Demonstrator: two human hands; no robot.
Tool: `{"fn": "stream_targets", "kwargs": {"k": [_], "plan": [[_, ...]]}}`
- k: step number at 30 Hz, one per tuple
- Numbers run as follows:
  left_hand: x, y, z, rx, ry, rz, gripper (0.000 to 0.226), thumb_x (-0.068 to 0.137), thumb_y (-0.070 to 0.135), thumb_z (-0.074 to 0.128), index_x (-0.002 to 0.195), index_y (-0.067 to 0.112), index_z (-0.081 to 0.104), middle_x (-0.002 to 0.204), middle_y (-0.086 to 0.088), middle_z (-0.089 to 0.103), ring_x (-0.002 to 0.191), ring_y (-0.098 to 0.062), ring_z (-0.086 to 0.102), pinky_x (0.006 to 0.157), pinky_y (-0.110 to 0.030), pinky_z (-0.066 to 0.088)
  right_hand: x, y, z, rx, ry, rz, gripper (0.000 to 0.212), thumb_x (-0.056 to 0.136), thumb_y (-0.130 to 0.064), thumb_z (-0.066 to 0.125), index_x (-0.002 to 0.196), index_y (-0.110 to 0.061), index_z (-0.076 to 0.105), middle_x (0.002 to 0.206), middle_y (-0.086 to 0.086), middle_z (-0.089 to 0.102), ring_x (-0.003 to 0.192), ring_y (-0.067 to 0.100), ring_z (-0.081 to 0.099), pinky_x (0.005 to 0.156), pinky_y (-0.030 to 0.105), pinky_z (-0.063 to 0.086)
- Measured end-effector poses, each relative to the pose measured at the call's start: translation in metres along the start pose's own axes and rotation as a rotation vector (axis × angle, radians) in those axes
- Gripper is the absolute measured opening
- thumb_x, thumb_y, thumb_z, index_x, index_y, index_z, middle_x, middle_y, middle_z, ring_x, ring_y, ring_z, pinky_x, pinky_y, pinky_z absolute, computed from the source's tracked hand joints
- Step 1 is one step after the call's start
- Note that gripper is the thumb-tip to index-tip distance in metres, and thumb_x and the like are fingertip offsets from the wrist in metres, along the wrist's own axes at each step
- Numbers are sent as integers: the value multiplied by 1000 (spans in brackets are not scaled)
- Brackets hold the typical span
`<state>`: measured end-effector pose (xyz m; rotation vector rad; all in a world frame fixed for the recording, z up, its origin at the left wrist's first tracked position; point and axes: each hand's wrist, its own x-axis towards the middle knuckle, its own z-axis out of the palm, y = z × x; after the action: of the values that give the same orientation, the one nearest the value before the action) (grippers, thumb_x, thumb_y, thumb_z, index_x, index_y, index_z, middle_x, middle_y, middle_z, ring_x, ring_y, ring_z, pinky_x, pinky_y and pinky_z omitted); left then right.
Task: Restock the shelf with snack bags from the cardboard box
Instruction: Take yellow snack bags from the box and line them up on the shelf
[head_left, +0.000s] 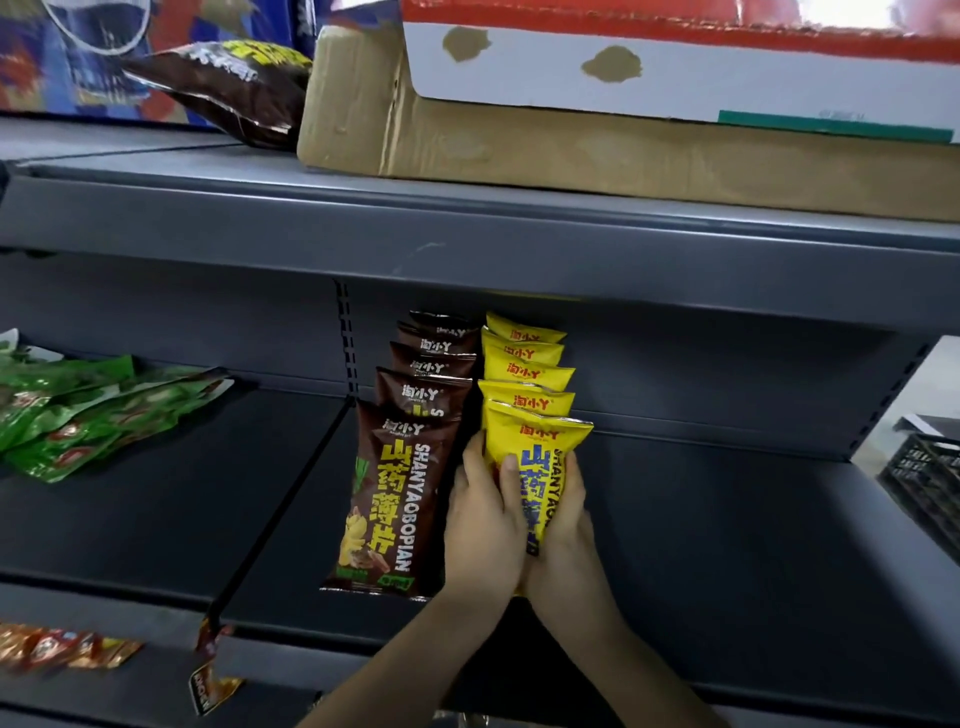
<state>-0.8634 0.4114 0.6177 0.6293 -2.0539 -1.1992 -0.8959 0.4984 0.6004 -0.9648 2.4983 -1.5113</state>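
front yellow snack bag (540, 441) upright on the dark shelf (727, 519), nearest in a row of yellow bags (524, 371). left hand (485, 525) and right hand (563, 525) both clasp its lower half, thumbs on the front. brown bag row (395, 499) touching on the left. cardboard box (519, 145) on the shelf above. green packets (78, 415) far left.

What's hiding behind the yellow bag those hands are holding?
Four more yellow bags stand in a row behind the front yellow bag. Only their tops show; their lower parts are covered.
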Motion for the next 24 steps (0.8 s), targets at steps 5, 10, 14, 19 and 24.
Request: {"fn": "stream_targets", "kwargs": {"k": [5, 10, 14, 19, 24], "plan": [[-3, 1, 3, -3, -25, 2, 85, 73, 73, 36, 143, 26, 22, 131, 2, 47, 119, -16, 48, 96, -42, 45, 6, 0, -4, -197, 36, -90, 95, 88, -43, 59, 144, -37, -17, 124, -5, 31, 121, 18, 37, 93, 34, 40], [1, -1, 3, 43, -55, 12, 89, 73, 63, 59, 144, 28, 16, 132, 4, 44, 121, -16, 47, 96, -39, 45, 14, -7, -6, -341, 6, -51, 95, 90, -54, 46, 146, -24, -24, 138, 2, 34, 125, 19, 39, 100, 38, 38], [2, 0, 5, 40, -17, 16, 70, 83, 49, 60, 139, 25, 26, 125, 5, 50, 113, -15, 52, 89, -34, 46, 18, 4, -9, -96, -144, -54, 120, 70, -55, 66, 141, -40, -31, 151, -13, 31, 129, 13, 45, 99, 43, 45], [5, -3, 4, 16, -31, -9, 68, 84, 52, 57, 138, 24, 27, 124, 3, 53, 112, -17, 55, 89, -40, 49, 18, 11, -17, 33, -154, -43, 108, 60, -43, 83, 138, -50, 9, 128, -22, 53, 111, 7, 59, 82, 45, 55], [-9, 2, -5, 160, -40, 61, 74, 88, 46, 51, 144, 7, 23, 140, -11, 39, 130, -25, 40, 105, -37, 39, 12, 1, -15, -94, -60, -68, 95, 71, -55, 65, 145, -37, 9, 129, -16, 52, 111, 16, 59, 83, 41, 53]]}}
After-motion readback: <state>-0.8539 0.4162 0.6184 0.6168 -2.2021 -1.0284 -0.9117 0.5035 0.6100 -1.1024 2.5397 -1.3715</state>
